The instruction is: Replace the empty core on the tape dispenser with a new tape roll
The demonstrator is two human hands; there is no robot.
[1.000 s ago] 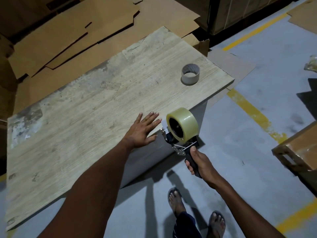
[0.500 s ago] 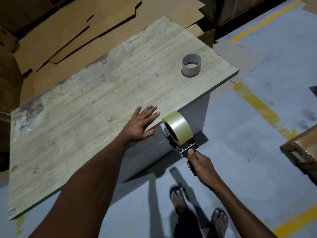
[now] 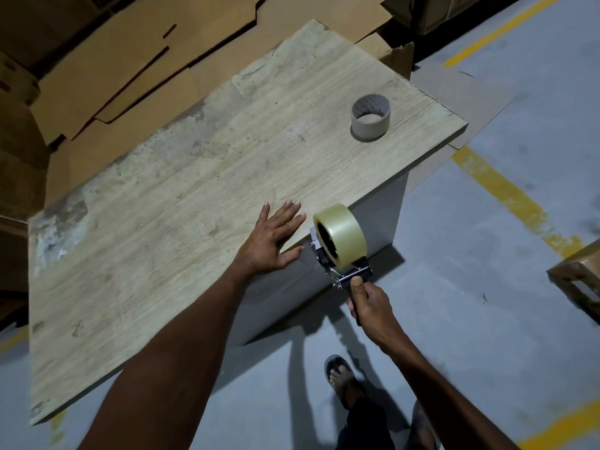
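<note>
Your right hand [image 3: 370, 303] is wrapped round the handle of the tape dispenser [image 3: 345, 276], held just off the counter's [image 3: 162, 222] near edge. The new tape roll [image 3: 344, 235] sits on the hub. The empty core [image 3: 370, 120] stands on end at 1 o'clock, well apart. Your left hand [image 3: 272, 237] lies flat with fingers spread on the counter edge, at 9 o'clock of the roll. The swap looks nearly done. Push the roll fully home, then thread its free end to the blade.
</note>
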